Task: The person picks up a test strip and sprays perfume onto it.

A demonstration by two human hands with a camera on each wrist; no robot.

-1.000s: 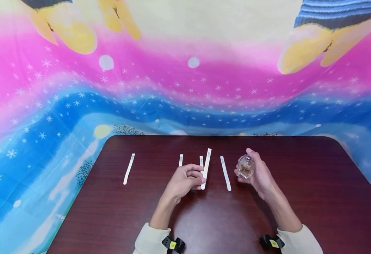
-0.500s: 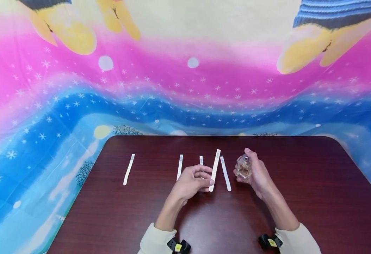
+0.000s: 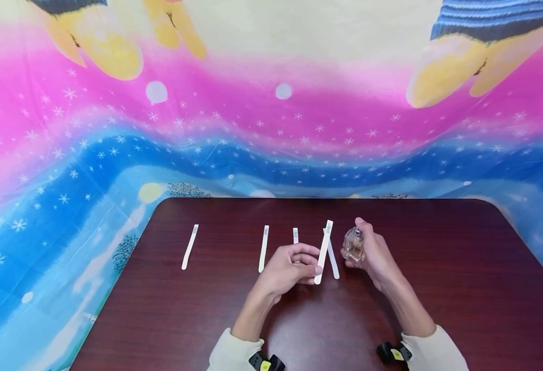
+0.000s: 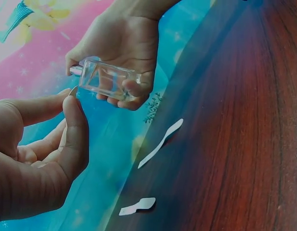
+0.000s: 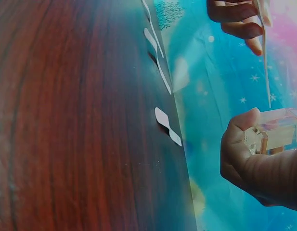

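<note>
Since a second ago the left hand [image 3: 290,268] has slid its paper scent strip [image 3: 323,251] rightward across the dark tabletop [image 3: 438,288], so it now sits centre-frame just left of the perfume bottle [image 3: 354,246]. Right hand [image 3: 377,257] grips that bottle, nozzle facing the strip. Left fingers pinch the strip's lower end, long axis pointing up-frame.
</note>
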